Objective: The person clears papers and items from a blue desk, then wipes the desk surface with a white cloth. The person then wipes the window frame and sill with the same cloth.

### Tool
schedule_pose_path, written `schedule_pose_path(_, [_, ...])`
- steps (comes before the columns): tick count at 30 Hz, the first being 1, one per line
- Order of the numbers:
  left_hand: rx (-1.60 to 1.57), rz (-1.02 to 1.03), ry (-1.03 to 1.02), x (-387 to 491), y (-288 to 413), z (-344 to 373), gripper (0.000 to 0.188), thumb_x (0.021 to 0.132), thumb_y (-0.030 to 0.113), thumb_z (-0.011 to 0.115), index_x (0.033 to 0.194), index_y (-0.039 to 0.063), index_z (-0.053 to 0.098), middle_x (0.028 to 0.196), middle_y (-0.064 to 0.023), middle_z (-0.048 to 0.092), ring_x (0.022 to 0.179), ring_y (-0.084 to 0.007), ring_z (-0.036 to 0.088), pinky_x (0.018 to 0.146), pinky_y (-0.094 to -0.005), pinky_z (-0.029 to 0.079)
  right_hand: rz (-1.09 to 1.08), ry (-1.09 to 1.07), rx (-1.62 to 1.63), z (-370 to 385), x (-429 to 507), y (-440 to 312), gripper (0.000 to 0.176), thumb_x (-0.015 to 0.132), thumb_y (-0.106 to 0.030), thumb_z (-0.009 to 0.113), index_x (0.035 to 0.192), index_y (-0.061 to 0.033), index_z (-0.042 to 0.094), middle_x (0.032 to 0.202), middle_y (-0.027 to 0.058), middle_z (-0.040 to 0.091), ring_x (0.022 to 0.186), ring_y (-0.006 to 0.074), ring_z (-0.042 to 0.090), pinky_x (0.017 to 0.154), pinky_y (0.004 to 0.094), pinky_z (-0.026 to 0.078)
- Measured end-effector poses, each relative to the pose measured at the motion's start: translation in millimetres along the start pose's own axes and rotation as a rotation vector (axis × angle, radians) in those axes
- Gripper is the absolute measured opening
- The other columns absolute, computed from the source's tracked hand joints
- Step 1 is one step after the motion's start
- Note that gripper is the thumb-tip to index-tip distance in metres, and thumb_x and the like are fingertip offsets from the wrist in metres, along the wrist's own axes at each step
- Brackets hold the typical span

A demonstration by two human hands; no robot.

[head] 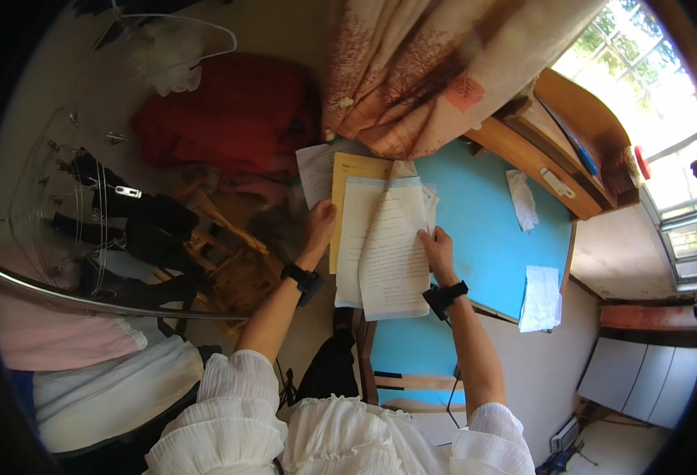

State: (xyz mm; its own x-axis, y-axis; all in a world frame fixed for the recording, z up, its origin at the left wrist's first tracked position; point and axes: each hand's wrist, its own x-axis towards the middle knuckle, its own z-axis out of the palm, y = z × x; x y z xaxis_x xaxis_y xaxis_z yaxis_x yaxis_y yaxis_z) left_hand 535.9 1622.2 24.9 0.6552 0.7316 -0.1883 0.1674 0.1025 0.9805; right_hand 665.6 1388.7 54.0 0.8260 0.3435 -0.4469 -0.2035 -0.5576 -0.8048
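My left hand (321, 227) grips the left edge of a yellow printed sheet or folder (360, 166) with papers lying against it. At the right, my right hand (437, 249) pinches the edge of a white printed page (393, 255) between thumb and fingers. Another white page (354, 237) lies under that one, on top of the yellow sheet. Behind the yellow sheet, to its upper left, shows a further written page (319, 172); whether it is held cannot be told. Dark bands are on both wrists.
A blue desktop (485, 237) bears a crumpled tissue (521, 199) and a folded white paper (541, 298). A wooden shelf (562, 142) stands beside the window. A patterned curtain (431, 71) hangs over the desk. Left are a wooden chair (236, 279), red cloth (224, 113) and a hanger rack with clips.
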Motion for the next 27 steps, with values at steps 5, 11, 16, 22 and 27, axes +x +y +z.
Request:
schedule_pose_path(5, [0.571,0.307,0.295,31.9,-27.2,-35.8,0.034,0.088,0.022,0.060,0.112,-0.001,0.059,0.098,-0.0164,0.065,0.091,-0.0299,0.061,0.080,-0.0363,0.047,-0.185,0.194,-0.390,28.8,23.5,-15.3,0.038,0.082,-0.030,0.061,0.094,0.0062,0.056,0.087,0.0231,0.064,0.077,0.0373,0.061,0.071,0.0435,0.047])
schedule_pose_path(11, [0.314,0.082,0.182,90.7,-54.0,-39.1,0.027,0.084,0.029,0.059,0.090,0.003,0.064,0.083,-0.0175,0.065,0.079,-0.0360,0.061,0.068,-0.0416,0.047,-0.158,0.204,-0.293,52.7,34.9,-45.9,0.042,0.077,-0.029,0.064,0.096,0.0084,0.057,0.090,0.0257,0.065,0.083,0.0384,0.063,0.075,0.0438,0.049])
schedule_pose_path(16, [0.438,0.167,0.230,68.2,-21.2,-25.6,0.028,0.087,0.030,0.059,0.088,0.003,0.064,0.074,-0.0147,0.062,0.070,-0.0261,0.060,0.065,-0.0378,0.047,-0.153,0.169,-0.235,56.8,44.1,-49.7,0.039,0.076,-0.025,0.067,0.095,0.0071,0.057,0.088,0.0224,0.065,0.078,0.0314,0.064,0.072,0.0397,0.050])
schedule_pose_path(22, [-0.298,-0.114,0.025,45.3,2.5,-13.7,0.033,0.092,0.029,0.055,0.114,0.004,0.059,0.098,-0.0060,0.060,0.086,-0.0197,0.056,0.076,-0.0331,0.047,-0.109,0.075,-0.011,52.4,54.5,-43.0,0.037,0.076,-0.022,0.070,0.097,0.0051,0.056,0.083,0.0125,0.065,0.070,0.0196,0.061,0.062,0.0342,0.049])
schedule_pose_path(27, [-0.319,-0.167,-0.033,30.1,5.7,-1.9,0.040,0.092,0.032,0.054,0.121,0.004,0.054,0.108,-0.0057,0.061,0.094,-0.0172,0.057,0.078,-0.0308,0.045,-0.059,0.001,0.130,41.3,44.8,-38.3,0.039,0.079,-0.015,0.069,0.108,0.0025,0.050,0.080,0.0080,0.063,0.063,0.0151,0.057,0.056,0.0304,0.047])
